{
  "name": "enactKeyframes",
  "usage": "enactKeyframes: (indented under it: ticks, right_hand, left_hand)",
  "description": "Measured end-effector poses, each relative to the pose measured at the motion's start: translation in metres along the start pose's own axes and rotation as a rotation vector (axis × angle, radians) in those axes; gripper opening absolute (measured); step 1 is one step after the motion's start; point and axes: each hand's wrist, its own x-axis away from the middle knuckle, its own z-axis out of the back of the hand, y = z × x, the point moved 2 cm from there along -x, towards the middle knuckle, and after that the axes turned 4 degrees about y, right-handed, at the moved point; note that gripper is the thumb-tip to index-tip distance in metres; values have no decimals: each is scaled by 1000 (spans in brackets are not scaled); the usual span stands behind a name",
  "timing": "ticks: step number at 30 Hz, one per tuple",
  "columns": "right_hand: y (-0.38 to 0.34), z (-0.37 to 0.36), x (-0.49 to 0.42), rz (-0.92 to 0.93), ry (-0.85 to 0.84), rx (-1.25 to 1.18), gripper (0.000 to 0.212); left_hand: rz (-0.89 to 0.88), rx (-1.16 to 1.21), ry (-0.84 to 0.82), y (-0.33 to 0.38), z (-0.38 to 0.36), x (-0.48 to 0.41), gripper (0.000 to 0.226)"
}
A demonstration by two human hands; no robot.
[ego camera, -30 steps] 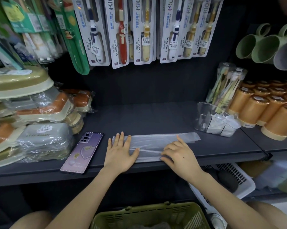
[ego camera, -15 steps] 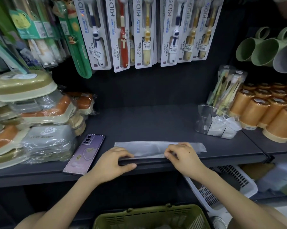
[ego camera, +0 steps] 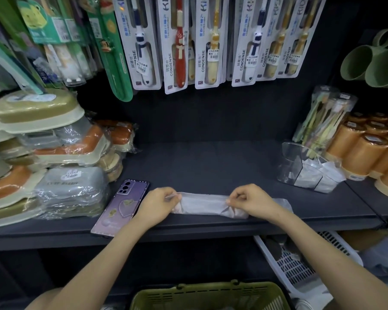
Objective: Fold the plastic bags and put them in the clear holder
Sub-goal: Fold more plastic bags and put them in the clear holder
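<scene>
left hand [ego camera: 157, 205] grip: pinches plastic bag [ego camera: 203, 204] | right hand [ego camera: 252, 201] grip: same bag (narrow strip)

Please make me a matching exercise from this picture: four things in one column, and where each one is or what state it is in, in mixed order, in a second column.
Things:
1. plastic bag
2. clear holder
3. phone
4. green basket

Places or states:
A. below the shelf
B. pinched by the left hand and the right hand
C. on the right part of the shelf, with folded bags inside
D. lying flat, just left of the left hand

Pairs: 1-B, 2-C, 3-D, 4-A
</scene>
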Motion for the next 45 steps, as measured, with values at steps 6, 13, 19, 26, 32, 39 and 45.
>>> enactKeyframes:
  ticks: [6, 13, 19, 26, 32, 39, 45]
  right_hand:
    - [-2, -1, -18, -77, -21, 137, 28]
    - [0, -5, -26, -139, -51, 196, 33]
    - [3, -6, -28, -142, -59, 180, 33]
    - [-7, 7, -17, 18, 108, 390, 20]
    - [-24, -54, 6, 411, 128, 753, 59]
    - [47, -10, 36, 83, -82, 710, 106]
    - [58, 29, 38, -26, 246, 538, 82]
  left_hand:
    - [129, 38, 45, -3, 1, -10, 24]
    - [-61, -413, 453, 5, 5, -4, 25]
    - [-209, -539, 114, 26, -45, 10, 65]
    - [-46, -655, -76, 21, -59, 10, 61]
    - [-59, -635, -86, 17, -61, 10, 95]
    - [-55, -658, -112, 18, -60, 9, 94]
    - [-44, -659, -123, 17, -59, 8, 73]
